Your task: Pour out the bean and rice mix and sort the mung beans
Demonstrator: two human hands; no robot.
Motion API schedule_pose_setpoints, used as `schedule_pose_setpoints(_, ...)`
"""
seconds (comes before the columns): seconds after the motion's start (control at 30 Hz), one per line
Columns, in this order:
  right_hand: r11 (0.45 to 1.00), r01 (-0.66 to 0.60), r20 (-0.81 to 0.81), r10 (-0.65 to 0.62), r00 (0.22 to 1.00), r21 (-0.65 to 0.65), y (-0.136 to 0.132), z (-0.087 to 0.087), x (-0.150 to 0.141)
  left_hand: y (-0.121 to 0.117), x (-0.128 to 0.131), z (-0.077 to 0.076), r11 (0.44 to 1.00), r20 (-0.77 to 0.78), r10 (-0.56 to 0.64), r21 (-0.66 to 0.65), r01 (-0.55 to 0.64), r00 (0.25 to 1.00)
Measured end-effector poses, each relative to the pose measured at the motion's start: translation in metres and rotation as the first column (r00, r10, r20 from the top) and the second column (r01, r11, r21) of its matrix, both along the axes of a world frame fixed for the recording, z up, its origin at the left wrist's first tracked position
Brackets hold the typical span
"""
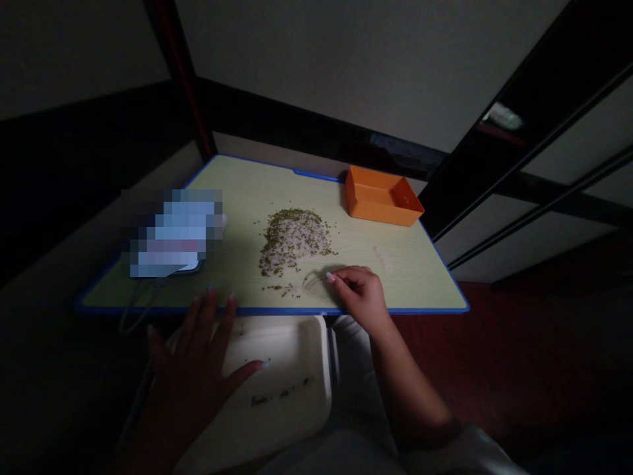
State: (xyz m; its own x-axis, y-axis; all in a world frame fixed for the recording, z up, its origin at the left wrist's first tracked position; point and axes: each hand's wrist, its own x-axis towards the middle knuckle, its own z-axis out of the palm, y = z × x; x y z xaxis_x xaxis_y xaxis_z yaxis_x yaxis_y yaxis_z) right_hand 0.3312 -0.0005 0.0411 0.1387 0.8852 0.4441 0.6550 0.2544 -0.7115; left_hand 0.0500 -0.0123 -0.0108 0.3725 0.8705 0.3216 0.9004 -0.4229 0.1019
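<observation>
A heap of white rice-like grains mixed with small green beans (297, 241) lies spread in the middle of the table. Near its front edge, my right hand (360, 290) is closed in a pinch, thumb against fingers. A faint, see-through curved outline shows by the fingertips; what it is I cannot make out. A few loose beans and white grains (287, 290) lie left of it, and a small strip of white grains (382, 258) is beyond it to the right. My left hand (198, 356) is spread open above the left part of a white tray (324, 389), holding nothing.
An orange open box (380, 214) stands at the table's back right. A blurred-out phone-like device (173, 237) with a cable (129, 313) lies at the left. The pale green table (237, 185) has a blue rim. Dark specks lie in the white tray below the table edge.
</observation>
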Motion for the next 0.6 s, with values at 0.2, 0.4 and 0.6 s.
schedule_pose_setpoints(0.2,0.998,-0.056,0.005,0.056,0.998,-0.008,0.003,0.001,-0.001,0.000,0.001,0.002,1.000,0.009,-0.008,-0.010,0.008,1.000)
schedule_pose_setpoints(0.4,0.989,-0.148,-0.013,0.148,0.989,-0.028,0.004,0.006,-0.002,0.001,0.000,-0.001,1.000,0.005,-0.006,-0.008,0.006,1.000)
schedule_pose_setpoints(0.6,0.972,-0.233,0.011,0.233,0.972,-0.027,0.011,0.016,0.002,0.000,0.000,0.000,1.000,0.008,-0.011,0.002,0.011,1.000)
